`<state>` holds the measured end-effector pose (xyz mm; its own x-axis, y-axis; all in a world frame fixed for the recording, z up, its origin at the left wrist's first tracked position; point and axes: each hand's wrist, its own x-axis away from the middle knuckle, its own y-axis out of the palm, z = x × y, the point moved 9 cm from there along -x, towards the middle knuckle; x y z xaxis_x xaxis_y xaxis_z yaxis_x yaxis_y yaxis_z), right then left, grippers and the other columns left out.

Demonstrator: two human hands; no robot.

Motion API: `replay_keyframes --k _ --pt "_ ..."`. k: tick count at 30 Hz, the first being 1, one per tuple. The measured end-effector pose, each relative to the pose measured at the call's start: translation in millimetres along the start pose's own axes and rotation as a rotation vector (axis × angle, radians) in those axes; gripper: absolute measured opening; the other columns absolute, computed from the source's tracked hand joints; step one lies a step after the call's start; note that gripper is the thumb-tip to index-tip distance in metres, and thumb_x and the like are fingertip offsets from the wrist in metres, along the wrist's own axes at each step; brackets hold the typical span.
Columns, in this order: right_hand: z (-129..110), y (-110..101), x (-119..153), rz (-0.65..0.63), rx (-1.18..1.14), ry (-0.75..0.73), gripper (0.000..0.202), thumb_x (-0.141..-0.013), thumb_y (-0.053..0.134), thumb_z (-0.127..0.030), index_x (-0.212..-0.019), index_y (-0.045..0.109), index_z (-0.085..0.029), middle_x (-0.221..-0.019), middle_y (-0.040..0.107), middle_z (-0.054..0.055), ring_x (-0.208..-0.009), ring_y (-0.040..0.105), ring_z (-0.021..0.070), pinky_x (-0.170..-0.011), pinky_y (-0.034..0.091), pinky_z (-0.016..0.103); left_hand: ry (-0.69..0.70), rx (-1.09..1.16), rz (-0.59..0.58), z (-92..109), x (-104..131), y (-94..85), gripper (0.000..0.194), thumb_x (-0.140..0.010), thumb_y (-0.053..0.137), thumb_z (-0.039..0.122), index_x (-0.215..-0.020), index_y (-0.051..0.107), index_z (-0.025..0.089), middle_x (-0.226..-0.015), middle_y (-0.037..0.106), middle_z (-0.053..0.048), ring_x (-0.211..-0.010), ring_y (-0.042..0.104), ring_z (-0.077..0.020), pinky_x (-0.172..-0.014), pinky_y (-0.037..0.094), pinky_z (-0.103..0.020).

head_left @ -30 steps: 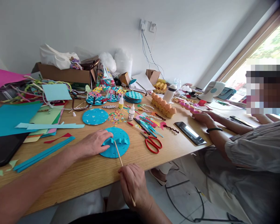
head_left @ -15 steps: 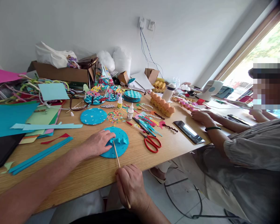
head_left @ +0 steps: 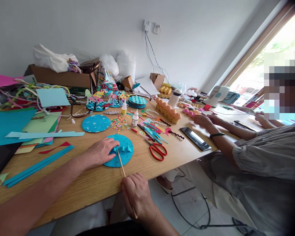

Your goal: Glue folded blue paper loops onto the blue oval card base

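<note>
- A stick [head_left: 121, 163] was gripped by the right hand [head_left: 136, 194], its tip at the wavy strip [head_left: 126, 149] on the blue disc [head_left: 126, 158]
- The left hand [head_left: 103, 151] was laid on the disc; its grip could not be told
- The strip could be crushed if pressed too hard
</note>
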<state>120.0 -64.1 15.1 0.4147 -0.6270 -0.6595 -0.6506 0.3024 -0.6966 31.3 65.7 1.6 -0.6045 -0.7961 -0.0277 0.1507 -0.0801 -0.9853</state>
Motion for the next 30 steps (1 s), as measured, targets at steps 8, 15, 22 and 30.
replay_keyframes --k 8,15,22,30 --pt "5.4 -25.4 6.1 0.115 -0.039 0.061 0.016 -0.081 0.036 -0.008 -0.077 0.048 -0.018 -0.059 0.052 0.001 -0.053 0.045 0.0131 -0.053 0.030 0.027 0.013 0.009 0.017 -1.0 -3.6 0.4 0.036 -0.080 0.052 0.027 -0.116 0.052 0.019 -0.107 0.059 -0.009 -0.104 0.054 -0.0266 -0.089 0.043 -0.038" --pt "18.1 -10.8 4.1 0.048 -0.020 0.109 0.017 -0.083 0.035 -0.011 -0.076 0.049 -0.018 -0.062 0.055 0.003 -0.056 0.048 0.0142 -0.055 0.031 0.028 0.007 -0.015 0.000 3.2 -11.2 -0.9 0.031 -0.078 0.055 0.028 -0.109 0.056 0.020 -0.103 0.060 -0.008 -0.102 0.055 -0.0276 -0.087 0.044 -0.039" --pt "19.2 -2.9 2.8 -0.055 0.016 0.091 0.018 -0.082 0.034 -0.013 -0.071 0.047 -0.018 -0.060 0.052 0.003 -0.055 0.045 0.0147 -0.055 0.029 0.028 0.011 -0.052 -0.046 7.3 -13.6 2.4 0.032 -0.079 0.055 0.027 -0.110 0.055 0.019 -0.103 0.059 -0.009 -0.101 0.055 -0.0263 -0.086 0.045 -0.036" --pt "22.1 0.3 1.3 -0.097 0.039 0.097 0.018 -0.082 0.034 -0.014 -0.070 0.046 -0.018 -0.059 0.052 0.002 -0.054 0.044 0.0143 -0.056 0.029 0.027 -0.002 -0.030 -0.043 4.3 -14.2 4.9 0.032 -0.079 0.054 0.027 -0.110 0.054 0.020 -0.106 0.058 -0.008 -0.103 0.053 -0.0260 -0.087 0.043 -0.036"
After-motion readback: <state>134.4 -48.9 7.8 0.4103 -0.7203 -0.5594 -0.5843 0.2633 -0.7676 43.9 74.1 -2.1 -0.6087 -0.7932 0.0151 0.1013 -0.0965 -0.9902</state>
